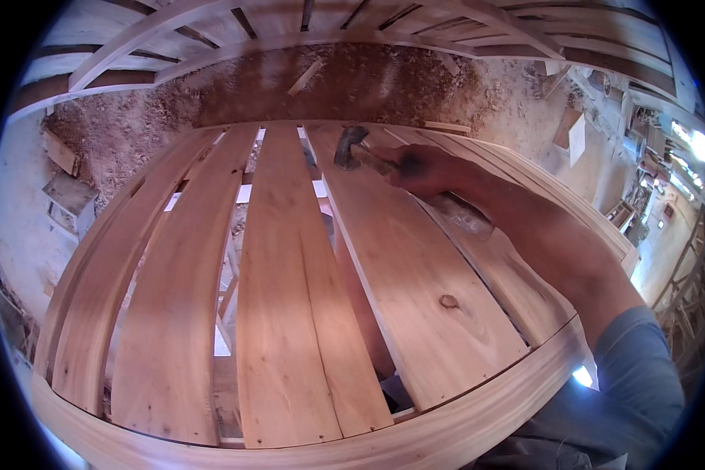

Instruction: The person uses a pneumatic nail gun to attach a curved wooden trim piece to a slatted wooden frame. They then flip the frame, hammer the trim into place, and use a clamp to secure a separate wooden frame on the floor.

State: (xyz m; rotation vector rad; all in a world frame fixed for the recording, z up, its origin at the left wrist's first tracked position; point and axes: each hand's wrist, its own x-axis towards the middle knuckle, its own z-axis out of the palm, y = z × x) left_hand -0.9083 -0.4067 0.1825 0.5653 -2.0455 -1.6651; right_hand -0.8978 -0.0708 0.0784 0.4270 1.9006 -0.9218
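Clamped around the handle of a hammer (360,153), the right hand (427,171) reaches in from the lower right with its fingers wrapped tight. The forearm runs back to a blue-grey sleeve (642,368) at the lower right edge. One hammer is in view; its dark metal head (348,145) sits at the far end of a slat, close to the far edge of the wooden frame (415,439), and whether the head touches the wood cannot be told. The left hand is out of view.

The frame carries wide slats laid side by side and running from its near rail to its far edge. Five broad slats can be counted: one at the left (125,266), a second (192,290), a middle one (290,313), a fourth (415,290) under the hammer with a single dark knot (448,301) toward its near end, and a fifth (517,290) mostly beneath the forearm. Gaps separate them, widest between the second and middle slats. Further narrow strips curve along the right edge; their count is unclear.

Beyond the far edge, sawdust (133,129) covers the floor, with one loose wood offcut (305,76) lying in it. A second slatted frame (305,27) arcs across the top.
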